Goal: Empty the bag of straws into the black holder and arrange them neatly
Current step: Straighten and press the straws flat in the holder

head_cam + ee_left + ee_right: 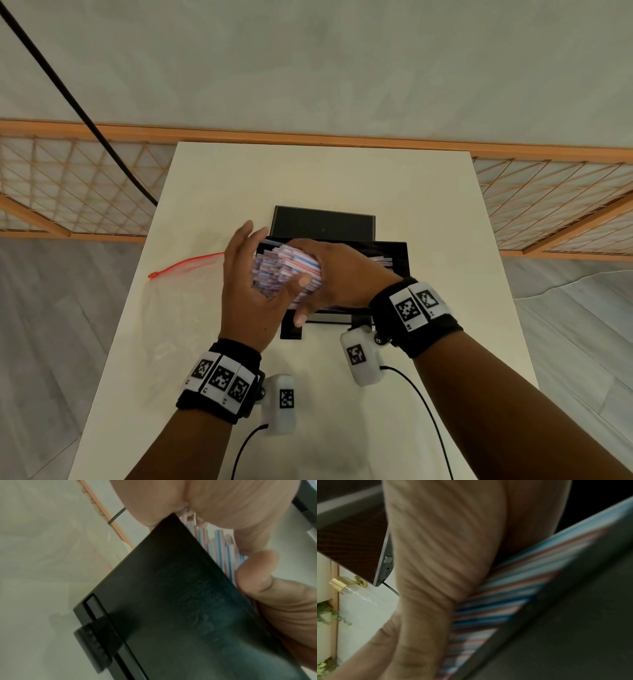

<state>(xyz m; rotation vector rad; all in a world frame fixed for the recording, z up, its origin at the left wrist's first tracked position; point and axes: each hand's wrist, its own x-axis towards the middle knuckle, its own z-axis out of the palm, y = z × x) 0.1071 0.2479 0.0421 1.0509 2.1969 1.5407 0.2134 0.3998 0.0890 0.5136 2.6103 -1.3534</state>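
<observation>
Both hands on the straws [291, 270] — over the black holder [397, 255].
We saw the right hand [329, 274] gripping the bundle; left hand [246, 287] spread flat against its nine-o'clock end — bag [171, 298] beyond.

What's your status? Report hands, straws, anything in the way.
Right hand grips the straws over the black holder. Left hand flat against the straw ends, squaring them. Bag lies on the table, left of the holder. Nothing blocking.
</observation>
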